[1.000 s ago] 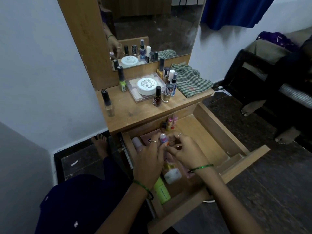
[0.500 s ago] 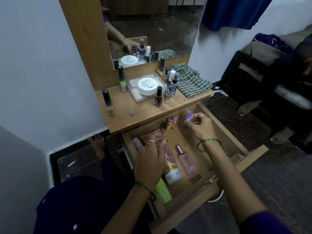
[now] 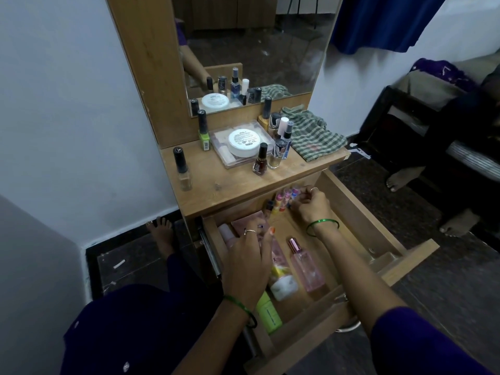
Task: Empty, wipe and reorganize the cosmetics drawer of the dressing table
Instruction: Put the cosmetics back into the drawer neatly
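Right hand (image 3: 311, 205) fingers pinch a small tube (image 3: 295, 193) at the drawer's (image 3: 359, 212) back row: stand it upright, snug beside the others; left hand (image 3: 249, 263) rests open over drawer bottles.

I see pale walls (image 3: 67, 104), a dark speckled floor (image 3: 446, 280), a blue curtain (image 3: 384, 20) upper right and a dim mirror (image 3: 257, 44) ahead.
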